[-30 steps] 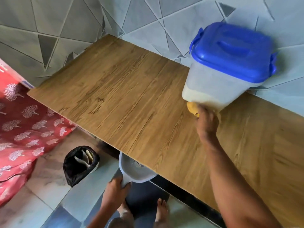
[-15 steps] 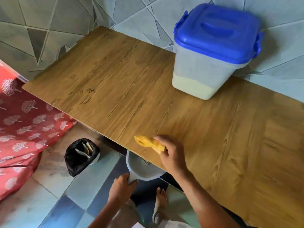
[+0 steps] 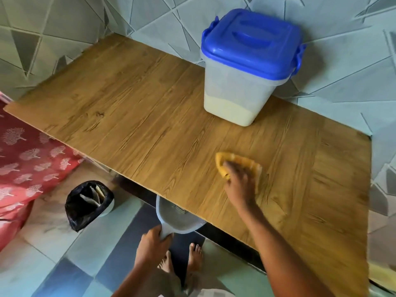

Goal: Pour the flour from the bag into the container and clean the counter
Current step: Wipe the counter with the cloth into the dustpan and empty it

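On the wood-grain laminate table [image 3: 150,116], toward the back by the grey tiled wall with its triangle pattern [image 3: 64,24], sits a translucent square plastic container [image 3: 237,91] with its blue snap-on lid [image 3: 250,41] closed. You can see the pale flour [image 3: 227,111] through the side, filling just the bottom part.

Only one view to go on, the head camera looking down. Right hand [image 3: 240,185] is pressed flat-ish on a folded yellow cleaning cloth [image 3: 237,162] in the front-right part of the table, well apart from the container; the fingers are blurred, so can't say exactly how they curl, but they lie on top of the cloth rather than around it. Left hand [image 3: 153,243] grips the handle of a light grey plastic dustpan [image 3: 173,219], held just under the table's front edge with its mouth tucked beneath the lip.

Down on the tiled floor [image 3: 64,264] there's a small bin with a black liner [image 3: 89,202] holding some papery scraps, a red fabric with white tree print [image 3: 25,163] at the left, and bare feet [image 3: 194,257] below the dustpan.
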